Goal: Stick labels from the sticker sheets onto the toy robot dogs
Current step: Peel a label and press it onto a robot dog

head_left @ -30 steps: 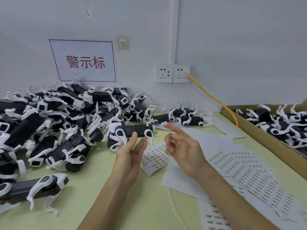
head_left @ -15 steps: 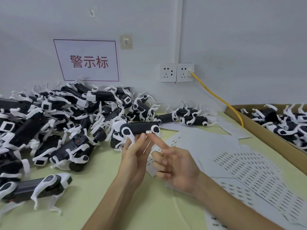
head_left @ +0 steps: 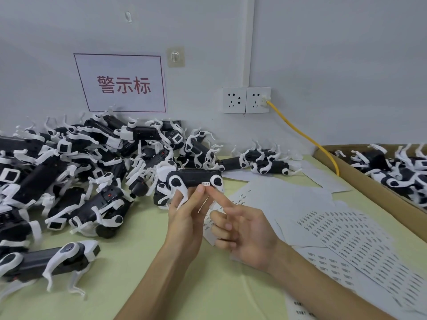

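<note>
Wall (head_left: 323, 65): it is rising grey behind the held dog (head_left: 194, 177), carrying a socket (head_left: 246, 100) whose yellow cable (head_left: 300, 135) is running off to the dog's right.
Table (head_left: 138, 285): its pale green top is lying below the held dog, leaving room under both your wrists.
Pile (head_left: 76, 172): more toy robot dogs are lying heaped left of and behind the held dog.
Cardboard box (head_left: 360, 188): it is sitting well right of the held dog, holding further dogs.
Sticker sheets (head_left: 346, 234): they are spreading below and right of the held dog.
Held dog: its long axis is running left to right across your view.
Left hand (head_left: 187, 218): you are gripping the dog from beneath.
Right hand (head_left: 247, 227): you are reaching up-left with the index finger straight, the others curled on nothing.
Label (head_left: 205, 184): it is sitting on the dog's near side, by the right-end leg joint. Your fingertip (head_left: 211, 190) is meeting its lower edge, so the right hand is the nearer one.
</note>
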Demonstrator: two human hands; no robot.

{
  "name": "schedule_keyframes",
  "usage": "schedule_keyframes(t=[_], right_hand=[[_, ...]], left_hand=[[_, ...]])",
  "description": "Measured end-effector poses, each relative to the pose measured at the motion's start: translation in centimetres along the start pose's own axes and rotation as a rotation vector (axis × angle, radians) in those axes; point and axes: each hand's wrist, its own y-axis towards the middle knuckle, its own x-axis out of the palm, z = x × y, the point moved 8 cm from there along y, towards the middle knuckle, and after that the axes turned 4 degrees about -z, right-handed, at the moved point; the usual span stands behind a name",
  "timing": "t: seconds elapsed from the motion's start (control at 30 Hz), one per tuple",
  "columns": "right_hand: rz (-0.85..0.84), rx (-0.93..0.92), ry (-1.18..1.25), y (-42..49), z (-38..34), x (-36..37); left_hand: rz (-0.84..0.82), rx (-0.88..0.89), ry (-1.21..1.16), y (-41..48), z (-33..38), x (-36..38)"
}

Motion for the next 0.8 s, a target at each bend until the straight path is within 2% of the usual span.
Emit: schedule_keyframes(t=[0.3,0.5,0.8], right_hand=[[-0.041,0.007,0.027,0.0,0.3,0.1],[-0.095,0.009,-0.002,0.1,0.2,0.6],[-0.032,-0.008,-0.028,0.2,0.1,0.3]], left_hand=[[0.052,0.037,0.07,-0.2,0.2,-0.4],[0.121,0.032,0.02,-0.2,0.1,-1.0],[0.126,0.023,0.044,-0.4,0.5,-0.7]])
